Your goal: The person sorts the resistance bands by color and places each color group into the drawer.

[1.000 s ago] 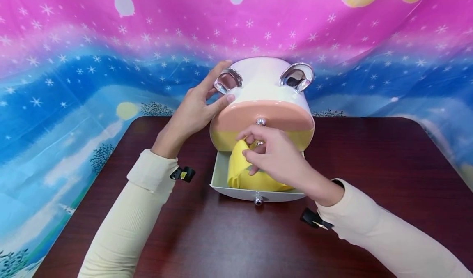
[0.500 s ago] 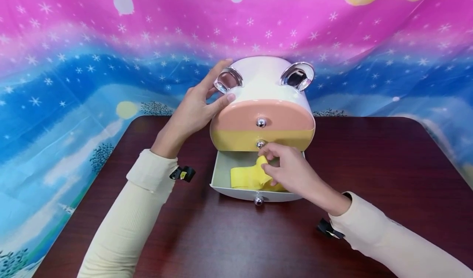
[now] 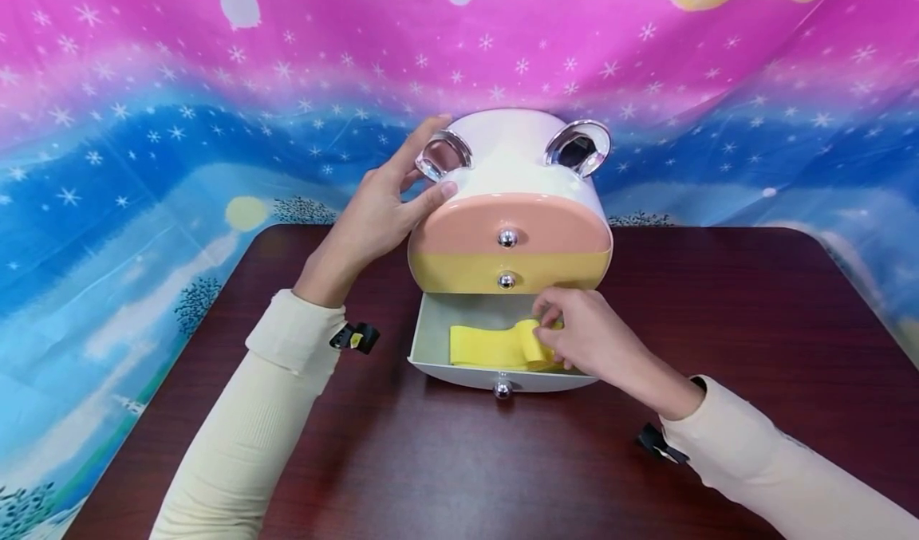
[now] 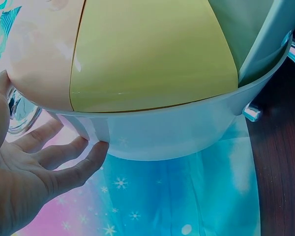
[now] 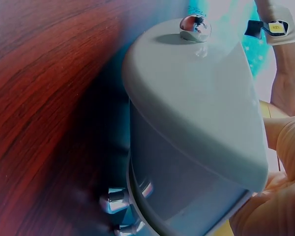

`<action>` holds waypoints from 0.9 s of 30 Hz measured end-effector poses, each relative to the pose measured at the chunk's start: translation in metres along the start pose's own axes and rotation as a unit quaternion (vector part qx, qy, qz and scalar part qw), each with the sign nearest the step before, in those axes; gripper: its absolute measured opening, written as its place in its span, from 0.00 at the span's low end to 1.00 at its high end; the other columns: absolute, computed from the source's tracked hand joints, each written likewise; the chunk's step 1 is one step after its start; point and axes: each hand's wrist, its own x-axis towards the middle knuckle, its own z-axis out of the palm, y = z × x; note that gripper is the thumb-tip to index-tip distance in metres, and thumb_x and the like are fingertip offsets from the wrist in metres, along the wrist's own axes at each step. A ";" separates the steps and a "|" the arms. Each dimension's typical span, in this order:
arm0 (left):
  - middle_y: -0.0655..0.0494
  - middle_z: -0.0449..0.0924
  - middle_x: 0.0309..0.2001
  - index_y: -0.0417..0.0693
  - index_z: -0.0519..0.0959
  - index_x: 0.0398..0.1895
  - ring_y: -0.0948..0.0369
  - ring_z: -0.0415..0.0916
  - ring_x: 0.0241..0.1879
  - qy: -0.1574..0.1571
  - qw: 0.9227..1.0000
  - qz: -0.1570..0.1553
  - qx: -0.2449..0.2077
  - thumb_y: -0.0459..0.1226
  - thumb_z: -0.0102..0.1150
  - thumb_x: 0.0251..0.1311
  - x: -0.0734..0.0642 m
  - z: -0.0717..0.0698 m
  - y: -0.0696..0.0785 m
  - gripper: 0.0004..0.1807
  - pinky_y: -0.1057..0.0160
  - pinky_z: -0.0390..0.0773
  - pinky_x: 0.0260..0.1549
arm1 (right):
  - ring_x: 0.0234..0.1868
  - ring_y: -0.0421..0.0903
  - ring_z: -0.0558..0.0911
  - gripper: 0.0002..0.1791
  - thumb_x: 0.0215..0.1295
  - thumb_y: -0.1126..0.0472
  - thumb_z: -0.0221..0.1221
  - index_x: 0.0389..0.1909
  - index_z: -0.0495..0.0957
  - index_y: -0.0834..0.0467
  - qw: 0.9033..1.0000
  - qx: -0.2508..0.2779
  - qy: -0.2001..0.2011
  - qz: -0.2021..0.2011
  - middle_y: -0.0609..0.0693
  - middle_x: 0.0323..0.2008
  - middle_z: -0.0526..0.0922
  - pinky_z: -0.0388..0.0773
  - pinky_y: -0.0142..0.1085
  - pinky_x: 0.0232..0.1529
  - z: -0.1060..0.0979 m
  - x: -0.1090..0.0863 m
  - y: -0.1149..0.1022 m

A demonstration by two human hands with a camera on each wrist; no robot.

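Observation:
A small white drawer cabinet (image 3: 508, 153) with silver ears stands on the table. Its pale green bottom drawer (image 3: 433, 329) is pulled out, and in it lies a flat yellow fabric strip (image 3: 484, 346), folded over near its right part. My right hand (image 3: 592, 337) reaches into the drawer from the right and holds the fold with curled fingers; some fingertips are hidden. At the cabinet's left ear my left hand (image 3: 376, 205) steadies it, thumb toward the front. In the left wrist view its fingertips touch the cabinet's side. The drawer front hides the strip in the right wrist view.
Above the pulled-out drawer are a pink drawer front (image 3: 459, 225) and a yellow drawer front (image 3: 452, 270), both closed, with silver knobs. The dark wooden table (image 3: 459, 468) extends around the cabinet. A patterned cloth backdrop (image 3: 323, 61) hangs close behind.
My right hand has moved right and slightly down along the drawer. The strip's raised fold came down, and its left part now lies flat. My left hand has not moved.

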 end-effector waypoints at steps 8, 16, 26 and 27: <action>0.58 0.63 0.80 1.00 0.51 0.76 0.42 0.67 0.76 0.001 1.000 0.001 -0.003 0.53 0.63 0.72 0.000 0.000 0.000 0.40 0.39 0.71 0.72 | 0.16 0.40 0.81 0.08 0.66 0.70 0.61 0.44 0.84 0.62 1.000 -0.023 0.011 -0.005 0.55 0.35 0.86 0.79 0.35 0.17 -0.005 -0.006 -0.001; 0.58 0.63 0.80 1.00 0.51 0.76 0.41 0.67 0.76 0.001 1.000 0.002 -0.005 0.53 0.63 0.72 0.000 0.001 0.000 0.40 0.38 0.71 0.71 | 0.18 0.40 0.79 0.08 0.65 0.70 0.62 0.43 0.84 0.61 0.999 -0.027 0.035 -0.019 0.54 0.35 0.86 0.79 0.35 0.18 -0.013 -0.018 0.000; 0.58 0.62 0.80 1.00 0.51 0.76 0.42 0.66 0.76 -0.001 1.000 -0.001 -0.008 0.53 0.62 0.72 0.000 0.001 0.001 0.40 0.39 0.71 0.72 | 0.30 0.38 0.82 0.10 0.64 0.68 0.68 0.45 0.86 0.56 0.995 -0.038 0.069 -0.065 0.49 0.41 0.89 0.81 0.31 0.31 -0.011 -0.041 -0.006; 0.58 0.62 0.81 1.00 0.51 0.76 0.41 0.66 0.76 -0.002 1.000 -0.002 -0.009 0.52 0.62 0.72 0.000 0.001 0.001 0.40 0.38 0.70 0.72 | 0.30 0.38 0.82 0.10 0.64 0.68 0.69 0.45 0.86 0.56 0.995 -0.034 0.070 -0.066 0.50 0.42 0.89 0.81 0.31 0.32 -0.010 -0.043 -0.006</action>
